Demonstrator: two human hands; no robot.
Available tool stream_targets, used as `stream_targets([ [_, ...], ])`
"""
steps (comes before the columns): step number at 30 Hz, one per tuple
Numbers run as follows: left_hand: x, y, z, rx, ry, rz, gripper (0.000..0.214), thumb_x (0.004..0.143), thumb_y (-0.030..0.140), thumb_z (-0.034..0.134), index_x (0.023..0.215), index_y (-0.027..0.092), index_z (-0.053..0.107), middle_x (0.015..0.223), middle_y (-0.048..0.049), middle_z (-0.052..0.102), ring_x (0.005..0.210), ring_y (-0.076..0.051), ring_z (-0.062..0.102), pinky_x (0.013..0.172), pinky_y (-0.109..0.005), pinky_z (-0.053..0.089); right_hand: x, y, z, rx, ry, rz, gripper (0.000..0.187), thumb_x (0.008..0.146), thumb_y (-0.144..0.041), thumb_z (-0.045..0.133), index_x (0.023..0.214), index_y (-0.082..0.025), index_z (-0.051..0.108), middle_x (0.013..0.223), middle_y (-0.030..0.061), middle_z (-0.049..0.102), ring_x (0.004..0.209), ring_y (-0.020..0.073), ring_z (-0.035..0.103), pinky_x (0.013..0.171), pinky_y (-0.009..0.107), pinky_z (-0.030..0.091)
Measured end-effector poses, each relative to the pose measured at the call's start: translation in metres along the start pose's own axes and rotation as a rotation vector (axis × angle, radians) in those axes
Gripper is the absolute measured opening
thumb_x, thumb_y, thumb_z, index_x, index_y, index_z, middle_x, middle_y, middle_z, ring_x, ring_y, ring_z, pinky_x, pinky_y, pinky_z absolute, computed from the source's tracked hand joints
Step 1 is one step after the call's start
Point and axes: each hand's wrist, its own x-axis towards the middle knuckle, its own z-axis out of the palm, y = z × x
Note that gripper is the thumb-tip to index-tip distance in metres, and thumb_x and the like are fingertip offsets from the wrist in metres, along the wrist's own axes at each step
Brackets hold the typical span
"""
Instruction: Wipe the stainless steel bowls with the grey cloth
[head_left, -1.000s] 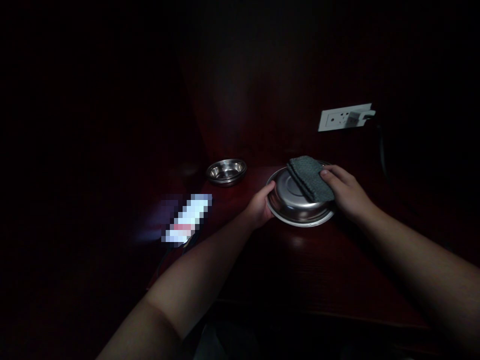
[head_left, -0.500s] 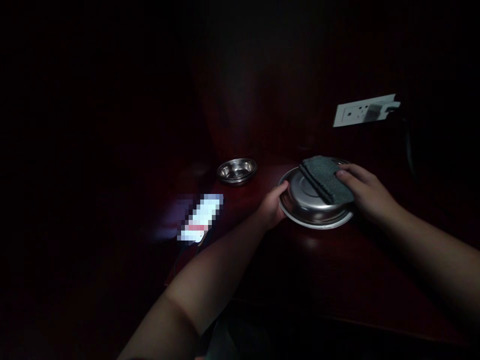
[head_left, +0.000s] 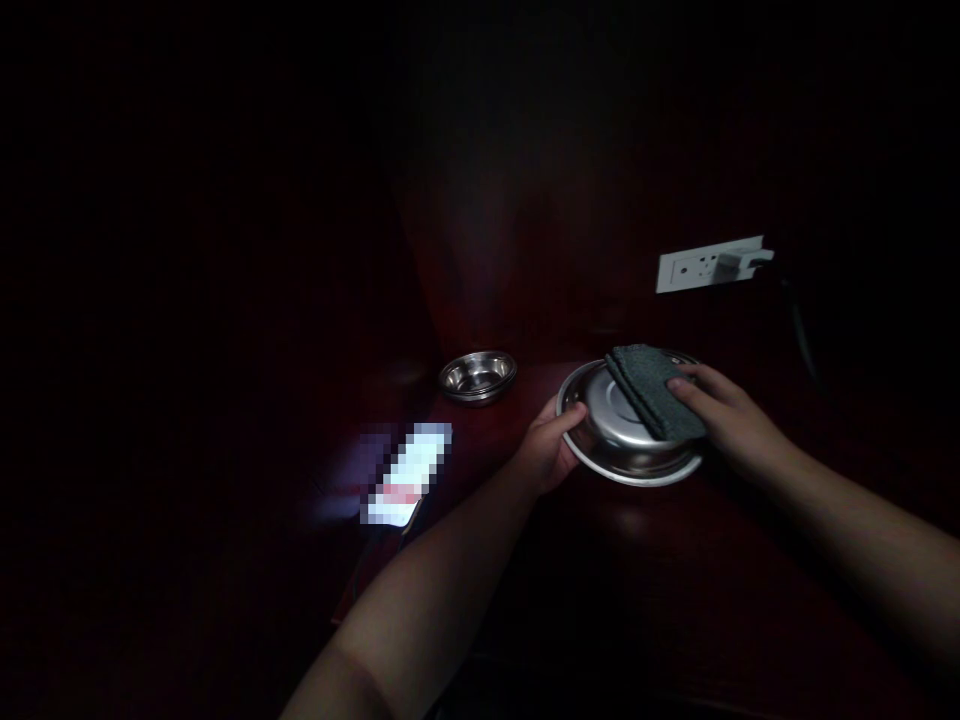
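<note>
- Left hand (head_left: 551, 445) is closed on the near-left rim of a metal dish (head_left: 604, 408), thumb over the edge, fingers beneath.
- Right hand (head_left: 724, 412) is partly curled, holding a folded cloth (head_left: 651, 392) against the dish's right side, thumb on top; some fingers are hidden.
- The dish is bottom-up and tilted, over the bench (head_left: 540, 385); whether its low edge touches cannot be told.
- A hard push of the cloth could twist the dish out of the left hand, since smooth metal gives that thumb little purchase.
- The cloth could slide off the curved side if the thumb pressure eases.
- Dim light could let marks on the metal go unnoticed.
- Near the left forearm lies a lit screen (head_left: 412, 475); a careless elbow might shove it.
- Stacked metal bowls (head_left: 478, 378) sit farther back, well apart from both hands.
</note>
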Motion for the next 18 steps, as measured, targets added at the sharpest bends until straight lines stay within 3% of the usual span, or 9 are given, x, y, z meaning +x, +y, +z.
stream_targets([
  [9, 0.0046, -0.0052, -0.0080, 0.161, 0.098, -0.097, 0.034, 0.080, 0.035, 0.059, 0.111, 0.026, 0.054, 0.089, -0.0034, 0.065, 0.072, -0.015, 0.064, 0.069, -0.036, 0.053, 0.0024, 0.0012, -0.0029, -0.087, 0.004, -0.105, 0.046, 0.066, -0.050, 0.069, 0.103, -0.024, 0.057, 0.101, 0.0072, 0.063, 0.085, 0.0261, 0.062, 0.069, 0.038, 0.051],
  [18, 0.0041, -0.0001, 0.0002, 0.086, 0.096, -0.061, 0.039, 0.084, 0.035, 0.053, 0.121, 0.023, 0.048, 0.108, -0.0098, 0.064, 0.089, -0.021, 0.065, 0.080, -0.041, 0.051, 0.0023, 0.0027, 0.0001, -0.013, -0.067, -0.047, 0.043, 0.066, -0.050, 0.069, 0.099, -0.025, 0.058, 0.094, 0.0041, 0.064, 0.081, 0.0228, 0.064, 0.071, 0.037, 0.052],
])
